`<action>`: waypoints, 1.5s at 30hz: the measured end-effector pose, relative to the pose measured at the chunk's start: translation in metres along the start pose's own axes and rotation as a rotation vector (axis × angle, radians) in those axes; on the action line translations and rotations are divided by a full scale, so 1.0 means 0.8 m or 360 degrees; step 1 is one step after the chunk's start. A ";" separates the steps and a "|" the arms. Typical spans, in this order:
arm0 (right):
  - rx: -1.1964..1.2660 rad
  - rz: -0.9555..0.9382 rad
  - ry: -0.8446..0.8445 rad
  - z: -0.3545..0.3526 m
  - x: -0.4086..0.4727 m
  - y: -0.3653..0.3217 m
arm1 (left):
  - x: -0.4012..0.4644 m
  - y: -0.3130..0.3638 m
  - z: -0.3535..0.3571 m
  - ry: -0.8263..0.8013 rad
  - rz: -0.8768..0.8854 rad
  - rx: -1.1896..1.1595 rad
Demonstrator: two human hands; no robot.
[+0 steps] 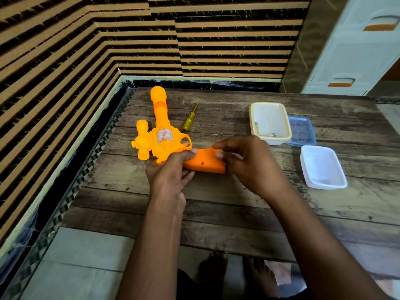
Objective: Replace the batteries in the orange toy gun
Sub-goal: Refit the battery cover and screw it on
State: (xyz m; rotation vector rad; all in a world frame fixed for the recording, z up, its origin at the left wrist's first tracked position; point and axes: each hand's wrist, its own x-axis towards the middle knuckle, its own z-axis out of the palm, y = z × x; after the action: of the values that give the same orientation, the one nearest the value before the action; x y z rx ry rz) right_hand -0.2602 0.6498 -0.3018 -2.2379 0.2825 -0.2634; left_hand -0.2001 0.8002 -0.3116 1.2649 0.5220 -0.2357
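The orange toy gun (161, 135) lies on its side on the wooden table (216, 208), barrel pointing away from me and grip toward the right. My left hand (171, 169) grips the gun where the body meets the grip. My right hand (249, 163) holds the butt end of the grip (205, 163), fingers curled over its top edge. A small screw hole shows in the grip's side. A yellow-handled screwdriver (190, 119) lies just right of the barrel. No batteries are visible.
A cream-rimmed plastic box (270, 123) holding small metal pieces stands at the right, a blue lid (302, 131) beside it and a white box (322, 167) nearer me. Striped walls close the left and far sides. A white drawer cabinet (357, 46) stands at the back right.
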 end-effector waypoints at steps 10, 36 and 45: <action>-0.0339 0.0160 -0.0172 -0.057 -0.026 0.050 | -0.011 -0.007 0.005 -0.0012 -0.0051 -0.0005; -0.0018 -0.0431 0.0088 -0.021 -0.012 0.016 | -0.011 -0.004 0.014 0.0067 -0.0020 -0.0002; -0.0303 -0.0704 -0.0044 0.020 0.007 -0.001 | -0.010 -0.007 0.016 0.0065 0.0021 0.0041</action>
State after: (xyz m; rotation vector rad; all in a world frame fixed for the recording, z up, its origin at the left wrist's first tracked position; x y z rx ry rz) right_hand -0.2501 0.6602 -0.3108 -2.4733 -0.2178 -0.4548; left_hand -0.2063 0.7857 -0.3098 1.2998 0.5472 -0.2062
